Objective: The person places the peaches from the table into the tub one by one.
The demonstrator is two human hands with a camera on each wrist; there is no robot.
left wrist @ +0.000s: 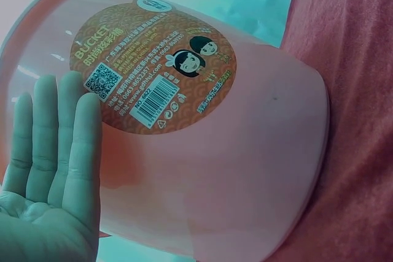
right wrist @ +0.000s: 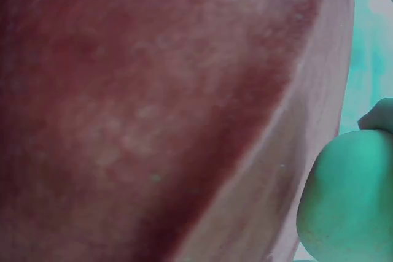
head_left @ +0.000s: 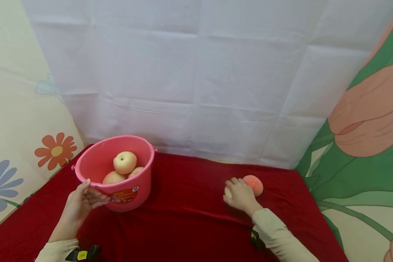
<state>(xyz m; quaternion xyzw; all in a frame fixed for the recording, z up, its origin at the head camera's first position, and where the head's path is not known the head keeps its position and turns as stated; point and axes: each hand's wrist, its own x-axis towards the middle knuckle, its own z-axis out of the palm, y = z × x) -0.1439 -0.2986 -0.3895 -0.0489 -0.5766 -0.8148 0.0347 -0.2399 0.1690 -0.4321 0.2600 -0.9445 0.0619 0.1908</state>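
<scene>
Bucket [head_left: 145,188]: at our left on the cloth [head_left: 186,196], mouth up, with three fruits [head_left: 125,162] visible inside, one lying over the others.
Left hand [head_left: 78,204]: we grip the rim by the thumb, straight fingers along the outer wall, probably to steady the bucket.
Right hand [head_left: 241,196]: well apart from the bucket, our fingers curl over a pale fruit [head_left: 228,192], likely because something so round rolls easily.
Peach [head_left: 253,185]: just beside our right hand, on the cloth; whether they touch, we cannot tell.
Surface: dark red, velvety, slightly wrinkled.
Room: a creased white sheet [head_left: 144,69] hangs behind, flowered panels [head_left: 19,94] flank us.
</scene>
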